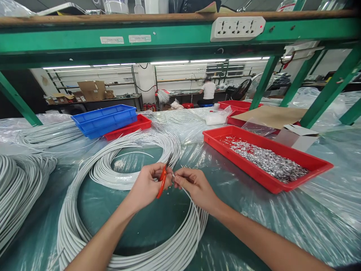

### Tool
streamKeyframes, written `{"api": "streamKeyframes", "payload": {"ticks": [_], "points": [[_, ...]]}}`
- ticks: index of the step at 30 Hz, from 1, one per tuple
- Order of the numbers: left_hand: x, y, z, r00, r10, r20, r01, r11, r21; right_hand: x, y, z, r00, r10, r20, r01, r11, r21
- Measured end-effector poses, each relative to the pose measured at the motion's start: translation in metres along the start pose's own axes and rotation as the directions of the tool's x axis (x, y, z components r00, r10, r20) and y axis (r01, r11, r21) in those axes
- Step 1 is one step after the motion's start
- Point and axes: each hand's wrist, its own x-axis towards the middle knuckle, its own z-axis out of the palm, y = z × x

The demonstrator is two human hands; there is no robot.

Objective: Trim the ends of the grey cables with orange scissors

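Observation:
My left hand (148, 185) is closed around small orange-handled scissors (163, 182), their dark blade pointing up and away. Between the thumb and fingers of my right hand (199, 188) is the end of a white cable (187, 192). The two hands nearly meet, and the left fingertips are at the cable's tip, whose fine detail is too small to make out. That cable runs down into a large coil of white cables (69, 210) beneath my forearms. A smaller coiled bundle (114, 181) lies just beyond my left hand.
To the right, a red tray (242, 160) holds many small silvery metal pieces. Blue trays (105, 119) rest on a red one at the back left. More cable coils (21, 192) lie left. A green shelf frame (169, 43) with a power strip (237, 29) spans overhead; a person sits far behind.

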Motion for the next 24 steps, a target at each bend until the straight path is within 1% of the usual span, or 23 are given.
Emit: {"api": "streamKeyframes", "payload": {"ticks": [3,7,9,11,14,18,22,24], "points": [[0.000,0.000,-0.001,1.000,0.001,0.011,-0.001,1.000,-0.001,0.001,-0.001,0.000,0.997,0.046,0.065,-0.054,0.991,0.119],[0.000,-0.003,-0.003,1.000,0.006,-0.015,-0.005,0.998,0.059,0.001,-0.002,0.001,0.980,0.154,0.127,-0.181,0.952,0.248],[0.000,-0.003,-0.003,1.000,0.021,-0.016,-0.020,0.997,0.078,0.001,-0.002,0.001,0.961,0.208,0.184,-0.262,0.897,0.355],[0.000,-0.003,-0.003,0.999,0.027,-0.017,-0.026,0.996,0.085,0.002,0.000,0.001,0.939,0.245,0.241,-0.333,0.824,0.459],[-0.001,-0.003,-0.003,0.999,0.027,-0.017,-0.026,0.996,0.083,0.002,0.001,0.001,0.914,0.276,0.296,-0.398,0.744,0.537],[0.000,-0.004,-0.004,0.999,0.036,-0.029,-0.032,0.992,0.123,0.001,0.000,0.001,0.899,0.287,0.330,-0.433,0.696,0.574],[0.001,-0.008,-0.005,0.999,0.010,-0.044,-0.003,0.987,0.163,0.000,-0.005,0.001,0.904,0.254,0.344,-0.418,0.694,0.586],[0.003,-0.012,-0.006,0.998,0.007,-0.062,0.005,0.984,0.178,0.001,-0.006,0.000,0.912,0.248,0.328,-0.402,0.699,0.591]]}}
